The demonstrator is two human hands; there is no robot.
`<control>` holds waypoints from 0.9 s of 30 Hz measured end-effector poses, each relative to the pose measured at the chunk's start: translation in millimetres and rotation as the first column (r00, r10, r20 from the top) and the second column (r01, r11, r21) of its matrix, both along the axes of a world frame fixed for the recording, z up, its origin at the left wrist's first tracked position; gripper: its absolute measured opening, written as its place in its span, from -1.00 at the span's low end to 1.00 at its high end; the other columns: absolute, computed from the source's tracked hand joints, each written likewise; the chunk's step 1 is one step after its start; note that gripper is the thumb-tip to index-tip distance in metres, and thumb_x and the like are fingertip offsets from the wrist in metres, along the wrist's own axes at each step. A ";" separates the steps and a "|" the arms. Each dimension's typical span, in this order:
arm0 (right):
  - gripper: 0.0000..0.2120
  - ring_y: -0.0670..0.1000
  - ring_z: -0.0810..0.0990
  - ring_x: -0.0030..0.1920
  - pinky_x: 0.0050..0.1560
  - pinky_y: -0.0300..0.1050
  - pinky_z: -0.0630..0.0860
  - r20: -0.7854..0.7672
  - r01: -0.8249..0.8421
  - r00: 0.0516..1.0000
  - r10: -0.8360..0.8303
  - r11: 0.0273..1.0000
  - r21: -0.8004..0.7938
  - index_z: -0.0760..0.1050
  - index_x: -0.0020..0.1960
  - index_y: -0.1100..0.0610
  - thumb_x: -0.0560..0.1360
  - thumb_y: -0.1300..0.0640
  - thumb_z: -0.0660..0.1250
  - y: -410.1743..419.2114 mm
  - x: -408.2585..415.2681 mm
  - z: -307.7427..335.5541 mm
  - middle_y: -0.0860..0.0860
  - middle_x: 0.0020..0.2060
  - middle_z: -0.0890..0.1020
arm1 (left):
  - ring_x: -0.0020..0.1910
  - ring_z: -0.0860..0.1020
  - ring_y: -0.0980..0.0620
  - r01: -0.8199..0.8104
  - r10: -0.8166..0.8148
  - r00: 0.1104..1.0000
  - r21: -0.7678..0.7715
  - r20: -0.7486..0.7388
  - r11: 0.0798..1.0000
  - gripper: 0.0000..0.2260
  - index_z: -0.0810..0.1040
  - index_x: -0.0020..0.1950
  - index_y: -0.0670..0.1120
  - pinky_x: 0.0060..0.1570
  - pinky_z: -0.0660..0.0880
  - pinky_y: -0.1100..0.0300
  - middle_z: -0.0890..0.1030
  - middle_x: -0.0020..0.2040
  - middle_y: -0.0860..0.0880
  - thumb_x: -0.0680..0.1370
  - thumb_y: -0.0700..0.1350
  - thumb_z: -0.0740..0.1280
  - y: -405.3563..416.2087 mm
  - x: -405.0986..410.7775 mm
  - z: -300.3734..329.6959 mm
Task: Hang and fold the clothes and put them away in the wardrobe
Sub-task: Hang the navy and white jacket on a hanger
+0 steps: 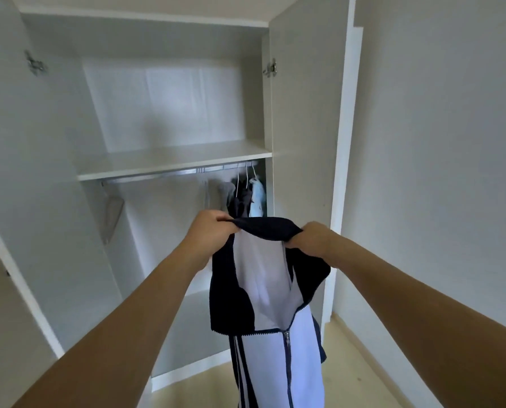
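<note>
A navy and white zip jacket hangs in front of me, its zip partly undone. My left hand grips the dark collar on its left side. My right hand grips the collar on its right side. Both hands hold the jacket up before the open wardrobe. Beneath the wardrobe's shelf runs a metal rail. At the rail's right end hang several garments on white hangers, grey, dark and light blue. Whether a hanger is inside the jacket cannot be seen.
The wardrobe's left door and right door stand open on either side. A white wall is at the right. Light wooden floor shows below. The upper shelf holds nothing visible.
</note>
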State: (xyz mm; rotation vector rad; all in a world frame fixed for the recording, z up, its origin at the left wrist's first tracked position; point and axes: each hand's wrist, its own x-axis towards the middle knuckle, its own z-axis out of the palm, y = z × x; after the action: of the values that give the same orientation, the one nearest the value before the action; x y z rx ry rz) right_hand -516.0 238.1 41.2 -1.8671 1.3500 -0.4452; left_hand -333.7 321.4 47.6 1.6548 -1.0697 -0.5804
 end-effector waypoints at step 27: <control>-0.81 -0.01 0.26 -0.42 -0.44 -0.22 0.17 -0.249 -0.014 0.968 0.015 1.000 0.004 0.23 -0.30 0.18 0.46 0.26 0.16 -382.6 283.2 -51.8 0.03 -0.40 0.30 | -0.12 0.50 -0.12 -0.249 0.026 0.883 0.419 0.469 0.873 -0.90 0.41 -0.06 -0.22 -0.18 0.40 0.14 0.46 -0.14 -0.12 0.56 -0.18 0.22 -482.8 343.7 -133.2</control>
State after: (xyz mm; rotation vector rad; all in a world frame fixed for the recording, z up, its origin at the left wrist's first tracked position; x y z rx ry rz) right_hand -232.8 -144.4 -10.5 -1.9802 1.4981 -0.2050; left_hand 10.0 -161.4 -85.6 2.3630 -1.1786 -0.3781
